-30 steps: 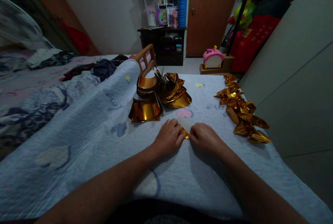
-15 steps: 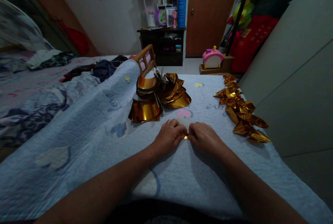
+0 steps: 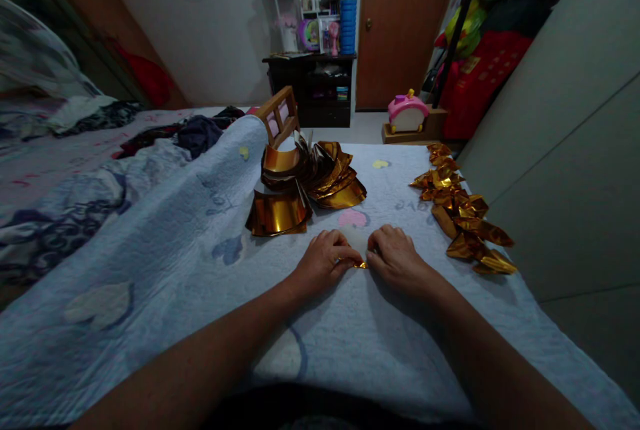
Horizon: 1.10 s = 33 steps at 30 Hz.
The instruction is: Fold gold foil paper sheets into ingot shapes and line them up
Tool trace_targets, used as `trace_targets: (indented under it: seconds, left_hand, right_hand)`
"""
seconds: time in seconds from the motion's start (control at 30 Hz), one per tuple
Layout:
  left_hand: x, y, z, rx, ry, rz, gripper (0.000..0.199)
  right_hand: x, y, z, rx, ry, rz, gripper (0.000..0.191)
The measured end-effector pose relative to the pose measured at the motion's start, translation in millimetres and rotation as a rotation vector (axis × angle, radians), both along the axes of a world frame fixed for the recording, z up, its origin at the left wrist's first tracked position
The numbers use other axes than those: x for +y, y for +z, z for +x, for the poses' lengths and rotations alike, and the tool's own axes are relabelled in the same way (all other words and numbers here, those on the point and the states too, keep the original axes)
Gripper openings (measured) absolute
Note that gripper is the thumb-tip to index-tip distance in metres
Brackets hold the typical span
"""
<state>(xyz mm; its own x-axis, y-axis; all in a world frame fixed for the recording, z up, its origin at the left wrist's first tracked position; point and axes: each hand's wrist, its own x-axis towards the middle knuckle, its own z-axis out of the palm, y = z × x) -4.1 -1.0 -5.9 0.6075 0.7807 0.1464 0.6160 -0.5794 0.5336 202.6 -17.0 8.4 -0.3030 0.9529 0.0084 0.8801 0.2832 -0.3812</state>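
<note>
A pale sheet (image 3: pixel 356 238) with a gold folded edge (image 3: pixel 361 265) lies on the blue quilt between my two hands. My left hand (image 3: pixel 327 257) pinches the sheet's gold edge from the left. On the other side, my right hand (image 3: pixel 393 254) has its fingers closed on the sheet's right edge. Beyond my left hand stand fanned stacks of gold foil sheets (image 3: pixel 280 212). Folded gold foil pieces (image 3: pixel 463 207) are heaped in a row at the right.
The blue quilt (image 3: pixel 200 297) covers the surface and rises in a ridge at left. A wooden chair back (image 3: pixel 281 117) stands behind the stacks. A pink toy (image 3: pixel 407 113) sits on a box beyond the far edge.
My right hand has shifted slightly up and right, and its fingers have changed position. My left thumb has moved right along the gold edge. The stacks and folded pieces look the same.
</note>
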Motion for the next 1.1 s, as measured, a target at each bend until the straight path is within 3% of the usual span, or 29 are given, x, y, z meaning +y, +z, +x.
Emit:
trace_targets:
  seconds: [0.2,0.5,0.67,0.97,1.1]
  left_hand:
    - [-0.3,0.8,0.0,-0.010,0.008,-0.009,0.016]
    - [0.5,2.2,0.2,-0.008,0.012,-0.043,0.016]
    - [1.4,1.9,-1.9,-0.030,0.000,-0.047,0.018]
    - [2.2,-0.4,-4.1,-0.034,-0.019,-0.042,0.019]
    - [0.6,1.9,-4.4,-0.060,0.003,-0.029,0.019]
  right_hand:
    - [-8.6,-1.6,-16.0,-0.099,-0.045,0.112,0.031]
    - [-9.0,-12.1,-13.7,-0.068,-0.045,0.112,0.051]
    - [-5.6,-18.1,-5.9,-0.072,-0.020,0.033,0.061]
    - [-1.3,-16.2,6.6,-0.071,0.036,-0.015,0.067]
    - [1.6,-11.6,3.3,0.009,0.000,0.033,0.047]
